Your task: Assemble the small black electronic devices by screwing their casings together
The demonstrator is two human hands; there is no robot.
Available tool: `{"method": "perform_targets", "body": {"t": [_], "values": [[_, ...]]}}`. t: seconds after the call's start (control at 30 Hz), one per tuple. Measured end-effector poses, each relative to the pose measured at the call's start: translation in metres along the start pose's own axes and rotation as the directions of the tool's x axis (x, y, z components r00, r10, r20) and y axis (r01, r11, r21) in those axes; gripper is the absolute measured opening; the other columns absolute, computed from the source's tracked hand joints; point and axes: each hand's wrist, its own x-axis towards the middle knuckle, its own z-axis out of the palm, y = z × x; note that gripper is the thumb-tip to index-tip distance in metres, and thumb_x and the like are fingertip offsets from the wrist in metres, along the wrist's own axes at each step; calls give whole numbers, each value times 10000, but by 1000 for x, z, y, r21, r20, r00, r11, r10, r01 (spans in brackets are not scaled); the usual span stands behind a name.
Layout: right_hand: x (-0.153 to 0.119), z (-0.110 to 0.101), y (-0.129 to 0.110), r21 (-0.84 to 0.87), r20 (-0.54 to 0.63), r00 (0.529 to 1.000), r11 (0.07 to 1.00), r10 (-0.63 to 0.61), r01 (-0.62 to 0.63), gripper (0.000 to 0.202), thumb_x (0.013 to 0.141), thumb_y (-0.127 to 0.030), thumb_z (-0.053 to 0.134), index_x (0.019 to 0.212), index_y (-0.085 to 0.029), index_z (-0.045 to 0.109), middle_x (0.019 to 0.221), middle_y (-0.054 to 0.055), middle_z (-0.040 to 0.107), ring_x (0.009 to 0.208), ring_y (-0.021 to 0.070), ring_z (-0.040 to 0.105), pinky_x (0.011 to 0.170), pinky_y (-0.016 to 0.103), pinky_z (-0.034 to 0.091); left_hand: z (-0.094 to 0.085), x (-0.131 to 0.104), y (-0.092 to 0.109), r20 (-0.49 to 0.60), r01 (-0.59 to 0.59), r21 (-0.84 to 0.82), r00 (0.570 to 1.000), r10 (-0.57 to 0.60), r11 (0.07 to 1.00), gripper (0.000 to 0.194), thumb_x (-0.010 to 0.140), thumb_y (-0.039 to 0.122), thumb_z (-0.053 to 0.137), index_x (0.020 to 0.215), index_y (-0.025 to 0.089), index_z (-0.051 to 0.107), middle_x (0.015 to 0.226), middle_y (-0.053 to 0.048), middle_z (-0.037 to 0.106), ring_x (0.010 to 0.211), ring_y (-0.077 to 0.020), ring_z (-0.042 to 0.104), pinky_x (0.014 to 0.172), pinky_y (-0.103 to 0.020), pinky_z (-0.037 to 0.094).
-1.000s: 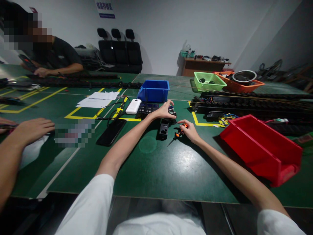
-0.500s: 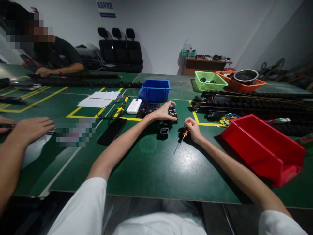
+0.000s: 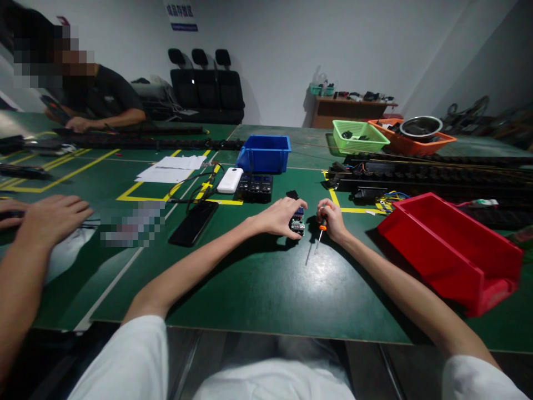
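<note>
My left hand [image 3: 278, 218] is curled around a small circuit board module [image 3: 298, 226] with a dark body, close over the green table. Its fingers and thumb grip the sides, and part of the module is hidden under the palm. Just to the right, my right hand [image 3: 334, 220] is closed around a screwdriver [image 3: 323, 225] with an orange and black handle. The thin shaft points down towards the table, apart from the module. Behind my left hand stands a group of similar black modules [image 3: 255, 190], with a white box-shaped device [image 3: 230, 180] beside it.
A blue bin [image 3: 266, 154] stands behind the modules, and a red bin [image 3: 453, 250] is at the right. A black phone [image 3: 194, 223], cables and papers [image 3: 170, 169] lie left. Long black assemblies [image 3: 416, 175] lie back right. Another person's hand [image 3: 54, 222] rests at far left.
My left hand has come nearer to me from the group of modules, now with one module in it. The screwdriver in my right hand has turned more upright and shifted slightly right.
</note>
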Motion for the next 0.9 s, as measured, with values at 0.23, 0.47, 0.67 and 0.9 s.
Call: {"method": "perform_targets", "body": {"t": [0.23,0.47,0.67,0.9], "values": [[0,0,2,2,5,1000,1000,0,0,130,661,-236,502,791,-228,489,531,-74,413,426,102,406,417,220,351,6,-6,-11,-26,51,75,998,-49,996,760,617,453,776,1277,250,458,1232,-98,555,1160,-325,486,1024,-471,361],[-1,1,0,-18,29,1000,1000,-1,2,136,679,-242,498,813,-226,492,537,-76,416,427,98,394,426,220,361,3,-14,-17,-29,43,67,999,-41,997,800,647,463,764,1349,273,431,1310,-102,532,1254,-328,449,1075,-489,351],[-2,2,0,-87,72,997,996,-7,13,148,697,-253,506,840,-220,529,533,-70,451,438,106,404,428,218,353,9,-24,-27,-111,74,-3,991,-74,997,915,611,561,778,1389,278,390,1489,-121,348,1429,-339,270,1174,-527,261],[-6,5,-5,-269,203,978,957,-49,104,113,718,-246,535,803,-206,596,605,-47,507,534,119,459,517,231,366,20,-34,-36,-197,106,-116,972,-127,988,938,615,557,779,1396,256,357,1490,-143,324,1416,-313,311,1170,-516,285]]}}
